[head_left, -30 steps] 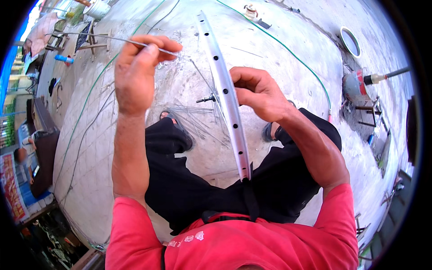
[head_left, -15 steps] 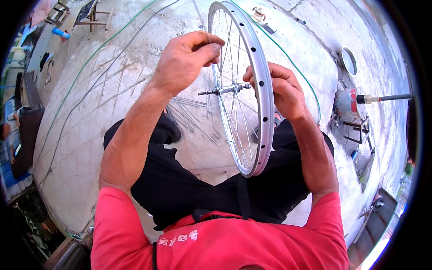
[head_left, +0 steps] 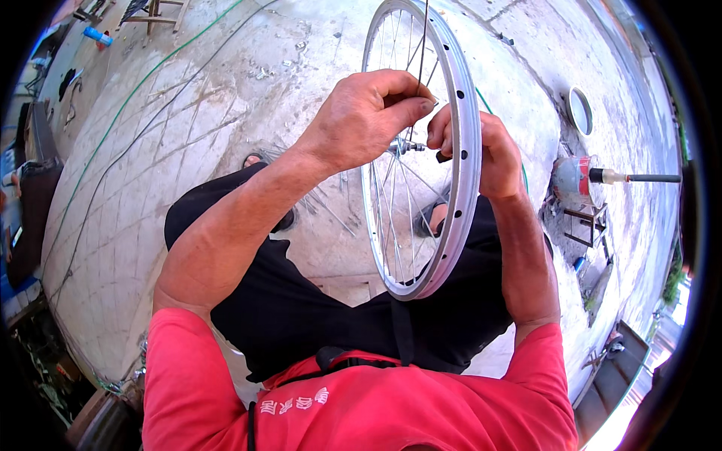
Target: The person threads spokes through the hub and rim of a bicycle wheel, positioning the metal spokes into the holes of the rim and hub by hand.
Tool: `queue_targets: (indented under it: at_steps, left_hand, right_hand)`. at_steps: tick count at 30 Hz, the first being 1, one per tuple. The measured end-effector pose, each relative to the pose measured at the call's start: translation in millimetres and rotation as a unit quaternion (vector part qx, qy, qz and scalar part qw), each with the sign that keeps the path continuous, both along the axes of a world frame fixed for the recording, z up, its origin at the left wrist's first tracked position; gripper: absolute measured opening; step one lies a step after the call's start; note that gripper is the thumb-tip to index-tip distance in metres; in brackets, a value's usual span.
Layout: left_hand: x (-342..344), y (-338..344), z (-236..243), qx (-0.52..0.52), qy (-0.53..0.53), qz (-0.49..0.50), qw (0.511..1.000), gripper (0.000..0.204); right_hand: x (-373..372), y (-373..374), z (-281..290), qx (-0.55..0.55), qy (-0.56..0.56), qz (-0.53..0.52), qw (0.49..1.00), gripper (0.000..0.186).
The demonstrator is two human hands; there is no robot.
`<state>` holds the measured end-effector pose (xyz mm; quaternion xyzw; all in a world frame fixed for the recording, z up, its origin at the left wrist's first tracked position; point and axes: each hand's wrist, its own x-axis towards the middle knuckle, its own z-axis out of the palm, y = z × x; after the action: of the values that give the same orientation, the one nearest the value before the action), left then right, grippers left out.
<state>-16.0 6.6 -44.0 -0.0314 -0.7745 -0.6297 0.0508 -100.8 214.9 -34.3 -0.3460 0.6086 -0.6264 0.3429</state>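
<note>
A silver bicycle wheel (head_left: 470, 177), partly laced with spokes, stands upright between my knees, its rim holes facing right. My left hand (head_left: 361, 116) is pinched at the left side of the wheel, with a thin spoke (head_left: 423, 49) rising from its fingertips. On the right, my right hand (head_left: 496, 158) is closed round the rim, its fingers curling through to the inside. Both hands' fingertips are close together near the rim. Behind my left hand, the metal hub (head_left: 408, 146) is partly hidden.
Several loose spokes (head_left: 327, 207) lie on the concrete floor by my left foot. A green hose (head_left: 143, 79) runs across the floor. To the right are a round, pale-rimmed basin (head_left: 579, 110), a red and grey bucket (head_left: 575, 183) and a small stool (head_left: 585, 225).
My left hand has moved right, close to my right hand, and a spoke now shows upright in its fingers. The wheel and my right hand have shifted slightly right.
</note>
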Motion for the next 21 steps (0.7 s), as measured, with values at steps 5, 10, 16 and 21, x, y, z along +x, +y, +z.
queue_targets:
  at_steps: [5,10,16,21]
  left_hand:
    - [0.2,-1.0,-2.2,-0.002,-0.005,-0.001,1.000,0.024]
    - [-0.7,0.0,-4.4,0.007,-0.010,-0.005,1.000,0.026]
    - [2.1,2.6,-8.7,0.008,-0.020,-0.009,1.000,0.027]
    - [-1.0,5.2,-9.7,-0.002,-0.039,-0.029,0.999,0.027]
  right_hand:
    - [0.5,-0.6,-2.3,-0.006,-0.009,-0.021,1.000,0.043]
    - [1.3,-2.4,-2.7,-0.015,-0.095,-0.089,0.991,0.042]
    - [3.3,-3.4,-1.4,-0.021,-0.124,-0.078,0.989,0.049]
    - [-1.4,-0.7,0.2,-0.052,-0.112,-0.096,0.988,0.071]
